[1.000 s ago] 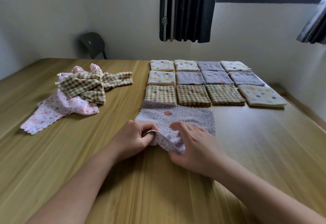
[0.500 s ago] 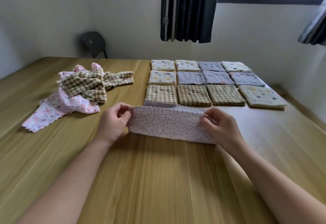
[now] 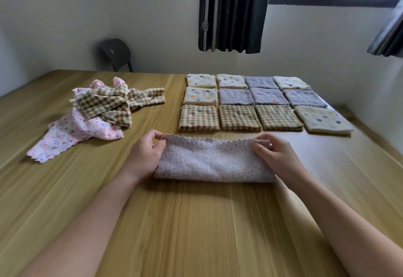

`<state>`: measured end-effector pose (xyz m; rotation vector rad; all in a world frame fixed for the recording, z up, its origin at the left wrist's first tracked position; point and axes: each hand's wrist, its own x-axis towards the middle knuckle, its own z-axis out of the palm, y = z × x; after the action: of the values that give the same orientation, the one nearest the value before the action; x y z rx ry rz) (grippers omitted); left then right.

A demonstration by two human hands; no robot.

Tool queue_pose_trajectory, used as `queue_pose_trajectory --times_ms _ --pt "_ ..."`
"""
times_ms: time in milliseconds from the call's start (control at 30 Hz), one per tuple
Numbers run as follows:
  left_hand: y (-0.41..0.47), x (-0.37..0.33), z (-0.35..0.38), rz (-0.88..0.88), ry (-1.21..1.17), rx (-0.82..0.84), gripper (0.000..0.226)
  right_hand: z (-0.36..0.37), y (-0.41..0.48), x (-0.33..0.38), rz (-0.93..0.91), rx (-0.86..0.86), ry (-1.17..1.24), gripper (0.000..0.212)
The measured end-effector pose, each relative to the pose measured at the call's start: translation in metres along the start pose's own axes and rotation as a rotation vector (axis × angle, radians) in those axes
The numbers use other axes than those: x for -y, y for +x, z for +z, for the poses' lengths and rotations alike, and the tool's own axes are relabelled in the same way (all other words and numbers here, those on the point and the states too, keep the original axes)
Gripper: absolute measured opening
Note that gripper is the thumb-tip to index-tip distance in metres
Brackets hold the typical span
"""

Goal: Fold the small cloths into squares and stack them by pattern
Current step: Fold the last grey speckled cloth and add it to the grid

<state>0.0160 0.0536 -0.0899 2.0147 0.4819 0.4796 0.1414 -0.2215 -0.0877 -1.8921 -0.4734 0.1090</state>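
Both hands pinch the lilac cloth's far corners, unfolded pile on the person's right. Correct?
No. The head view shows the unfolded pile on the person's left, not the right. The left hand and right hand do pinch the far corners of the lilac cloth.

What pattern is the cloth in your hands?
The cloth is pale lilac with tiny dots; the head view shows it best.

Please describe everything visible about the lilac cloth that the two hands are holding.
The lilac cloth looks like soft, fluffy terry with faint small dots and a scalloped edge. It is folded into a long strip resting on the wooden table. The left hand and right hand pinch its far corners.
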Motion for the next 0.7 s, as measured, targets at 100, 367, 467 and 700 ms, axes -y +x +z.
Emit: queue_pose_trajectory --times_ms 100,367,467,700 --pt "-0.004 -0.002 0.005 0.026 0.122 -0.080 0.011 0.000 0.002 -0.003 0.120 0.063 0.147 0.015" --pt "0.016 -0.006 0.020 0.126 0.435 -0.214 0.009 0.010 0.011 0.005 -0.018 -0.135 -0.387 0.019" --pt "0.024 -0.007 0.027 0.119 0.588 -0.224 0.011 0.016 0.011 0.008 -0.059 -0.169 -0.550 0.013" --pt "0.030 -0.009 0.041 0.132 0.841 -0.243 0.015 0.014 0.016 0.000 -0.098 -0.210 -0.768 0.014"
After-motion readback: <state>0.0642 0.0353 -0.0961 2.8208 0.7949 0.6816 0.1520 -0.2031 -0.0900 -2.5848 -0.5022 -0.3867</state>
